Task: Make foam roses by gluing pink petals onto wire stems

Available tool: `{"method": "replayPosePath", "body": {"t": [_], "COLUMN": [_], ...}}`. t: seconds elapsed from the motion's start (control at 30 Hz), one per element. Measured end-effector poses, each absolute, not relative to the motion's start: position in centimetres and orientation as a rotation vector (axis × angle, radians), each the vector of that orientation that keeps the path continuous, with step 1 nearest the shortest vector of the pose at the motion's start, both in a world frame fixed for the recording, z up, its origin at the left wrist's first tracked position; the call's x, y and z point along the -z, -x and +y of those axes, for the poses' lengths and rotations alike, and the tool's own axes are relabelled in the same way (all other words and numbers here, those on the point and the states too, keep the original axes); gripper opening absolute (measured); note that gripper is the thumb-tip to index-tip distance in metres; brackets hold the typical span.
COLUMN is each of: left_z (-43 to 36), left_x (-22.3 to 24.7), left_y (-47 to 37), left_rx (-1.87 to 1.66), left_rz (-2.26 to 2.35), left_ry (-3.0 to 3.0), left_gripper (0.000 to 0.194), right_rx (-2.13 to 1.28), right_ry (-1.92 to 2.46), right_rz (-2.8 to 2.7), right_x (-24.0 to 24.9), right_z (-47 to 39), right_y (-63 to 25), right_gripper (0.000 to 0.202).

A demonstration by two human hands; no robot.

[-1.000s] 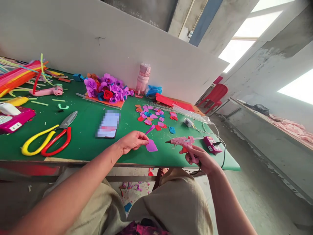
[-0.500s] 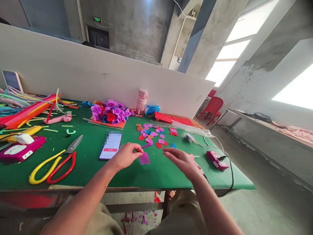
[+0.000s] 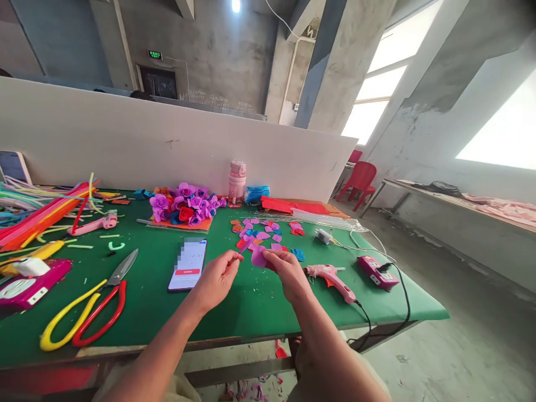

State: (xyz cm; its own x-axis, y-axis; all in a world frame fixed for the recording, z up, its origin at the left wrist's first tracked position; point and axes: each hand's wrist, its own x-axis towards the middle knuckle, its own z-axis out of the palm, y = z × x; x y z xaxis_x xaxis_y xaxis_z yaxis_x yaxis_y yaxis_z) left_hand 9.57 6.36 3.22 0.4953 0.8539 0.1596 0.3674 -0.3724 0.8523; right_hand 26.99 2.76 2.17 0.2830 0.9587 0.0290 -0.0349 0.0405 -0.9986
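Purple, thin, foam-like petal sits pinched in your right hand, above the middle of the green-covered table. A slender purple strip is between the fingertips of your left hand, and the two pieces look close together but apart; whether there is glue on either, you cannot tell from here.

As for what is done, a cluster of shaped purple, red, orange and blue flowers lies at the far left of your hands. Left over are the flat, loose coloured petals scattered just beyond your fingers; they look like unassembled pieces, and the pair you hold appears unjoined.

Both your hands are nearly closed: thumb and forefinger meet on each piece, with the other fingers of the left curled in and those of the right partly hidden. The pink glue gun lies on its side just right of your right hand, while the large scissors with yellow and red handles rest to the near left.
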Motion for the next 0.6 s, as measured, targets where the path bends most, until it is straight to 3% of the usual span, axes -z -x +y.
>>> {"method": "replayPosePath", "body": {"t": [0.27, 0.6], "left_z": [5.8, 5.6], "left_x": [-2.3, -1.5], "left_y": [-10.5, -11.8], "left_rx": [-0.848, -0.913], "left_rz": [0.958, 0.997], "left_ry": [-1.730, -1.513], "left_gripper": [0.013, 0.023], "right_rx": [-0.960, -0.960], "right_ry": [1.189, 1.166], "right_rz": [-0.863, -0.859], "right_x": [-1.0, -0.1], "right_z": [2.3, 2.9], "right_y": [-27.8, -27.3], "right_gripper": [0.031, 0.032]}}
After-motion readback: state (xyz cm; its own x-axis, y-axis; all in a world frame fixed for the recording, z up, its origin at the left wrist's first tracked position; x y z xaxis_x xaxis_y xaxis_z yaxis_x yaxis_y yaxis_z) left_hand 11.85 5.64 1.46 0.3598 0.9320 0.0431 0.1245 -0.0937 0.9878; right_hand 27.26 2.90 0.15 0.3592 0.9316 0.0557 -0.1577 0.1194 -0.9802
